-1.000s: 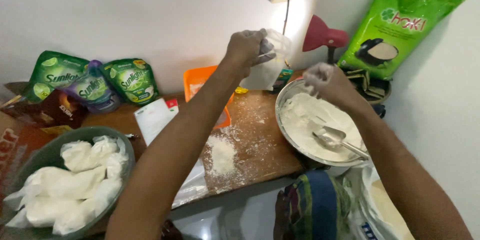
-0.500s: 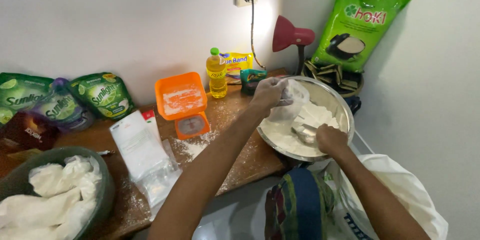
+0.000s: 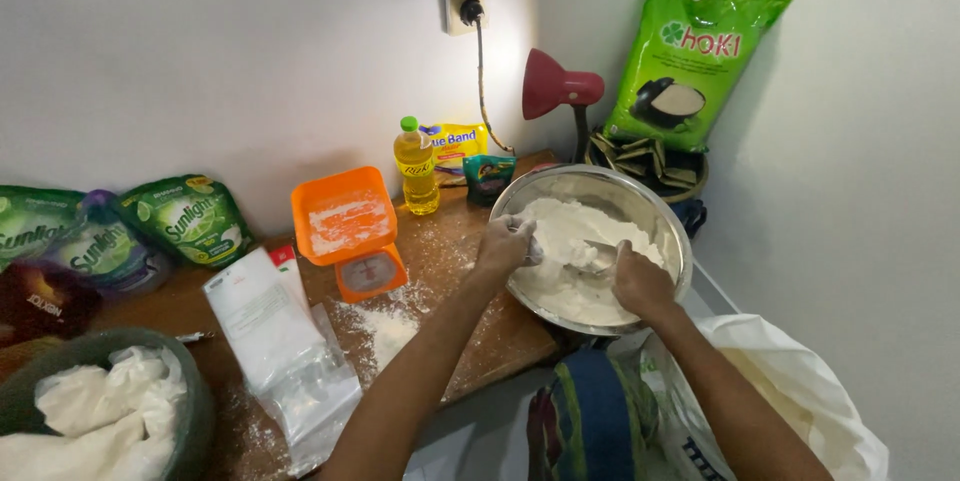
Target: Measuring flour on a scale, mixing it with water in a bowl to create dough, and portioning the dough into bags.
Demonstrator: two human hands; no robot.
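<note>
Flour in bowl [image 3: 672,231] at table's right; scale [image 3: 352,231] left of it; bottle [image 3: 416,167] behind, between them.

Left hand [image 3: 503,246] down from the wall into metal bowl [image 3: 665,221], right hand [image 3: 640,284] scooping flour [image 3: 565,226]

Right of centre, both hands worked inside a steel bowl [image 3: 668,216] of white flour [image 3: 560,231]: the left hand [image 3: 503,246] gripped a small bag, the right hand [image 3: 640,283] a metal scoop [image 3: 596,257]. An orange scale [image 3: 350,231] stood left of the bowl.
</note>
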